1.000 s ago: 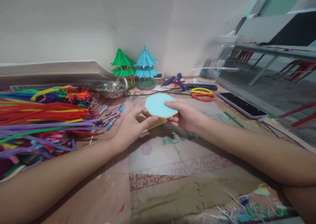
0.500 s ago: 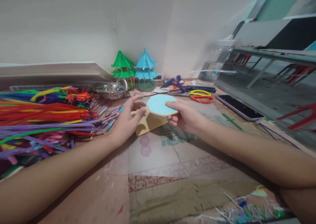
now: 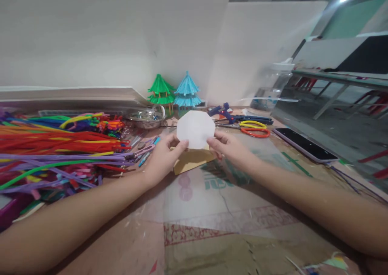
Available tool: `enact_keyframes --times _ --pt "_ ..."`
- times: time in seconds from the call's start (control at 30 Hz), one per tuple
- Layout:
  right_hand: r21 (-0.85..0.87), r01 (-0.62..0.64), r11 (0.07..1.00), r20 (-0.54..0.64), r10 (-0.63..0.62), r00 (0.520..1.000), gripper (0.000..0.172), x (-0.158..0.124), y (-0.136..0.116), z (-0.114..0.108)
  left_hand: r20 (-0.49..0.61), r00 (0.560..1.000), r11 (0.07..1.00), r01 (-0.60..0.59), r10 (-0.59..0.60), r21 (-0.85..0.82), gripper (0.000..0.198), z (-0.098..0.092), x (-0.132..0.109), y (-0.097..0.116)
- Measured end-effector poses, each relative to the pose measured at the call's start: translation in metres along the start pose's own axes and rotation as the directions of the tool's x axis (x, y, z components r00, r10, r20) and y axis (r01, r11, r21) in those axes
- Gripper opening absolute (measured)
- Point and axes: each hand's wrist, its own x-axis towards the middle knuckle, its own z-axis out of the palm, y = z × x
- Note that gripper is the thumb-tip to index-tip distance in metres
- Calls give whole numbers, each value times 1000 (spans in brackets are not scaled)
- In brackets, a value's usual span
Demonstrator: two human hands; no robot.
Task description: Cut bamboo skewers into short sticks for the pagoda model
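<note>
Between my two hands is an octagonal board (image 3: pixel 195 129), tilted up with its plain white face toward me. My left hand (image 3: pixel 169 153) pinches its lower left edge, thumb in front and fingers behind. The lower right edge is gripped by my right hand (image 3: pixel 227 146) in the same way. Just below, a tan piece of cardboard (image 3: pixel 190 162) lies on the table, its far part hidden by the board and hands. Behind the board stand a green two-tiered roofed model (image 3: pixel 160 89) and a light blue one (image 3: pixel 187 90), their lower parts partly covered.
Colourful pipe cleaners (image 3: pixel 66 145) spread over the left side. A metal bowl (image 3: pixel 147 118) sits behind them. To the right are a blue glue gun (image 3: pixel 222 111), yellow-and-orange-handled scissors (image 3: pixel 254 128), a phone (image 3: pixel 304 144) with a cable, and a clear plastic jug (image 3: pixel 269 89).
The octagonal board has turned from its light blue face to its white face and tilted upright. My left hand, apart from its edge before, now grips it too. The camera view has shifted slightly.
</note>
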Motion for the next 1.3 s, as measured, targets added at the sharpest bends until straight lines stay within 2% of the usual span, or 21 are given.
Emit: enact_keyframes --times 0.07,0.23,0.33,0.4,0.47,0.57,0.77,0.87,1.0,1.17,1.3 --pt "19 -1 1000 -19 1 1000 35 -1 4 4 48 999 1000 1 0 -9 35 2 -1 -1" --pt "21 76 997 -146 -73 987 52 -4 1 7 178 982 995 -69 56 65 41 3 -3 2" --pt "-185 125 975 -227 -166 960 52 -2 -4 -5 210 971 978 -148 115 149 29 2 -2 1" --pt "-407 145 902 -233 -256 938 56 0 -6 -14 256 954 942 -223 158 252 24 1 -1 -3" --pt "-589 130 797 -189 -292 938 60 0 -6 -20 348 920 877 -311 181 366 27 1 0 -7" --pt "-755 91 649 -94 -244 965 57 1 -7 -20 452 873 800 -399 182 449 29 3 0 -12" --pt "-942 66 328 49 -59 997 56 15 -26 -2 485 855 741 -445 185 503 28 6 2 -15" --pt "-969 87 231 98 34 995 57 21 -40 10 501 843 733 -464 195 497 29 6 2 -16" --pt "-981 55 184 79 125 989 57 28 -46 21 524 830 719 -483 193 500 27 7 3 -17" --pt "-982 38 187 40 7 999 54 32 -37 18 511 841 714 -468 179 521 27 8 3 -15" --pt "-983 51 178 65 70 995 54 26 -37 17 520 836 710 -472 173 522 28 9 2 -14"
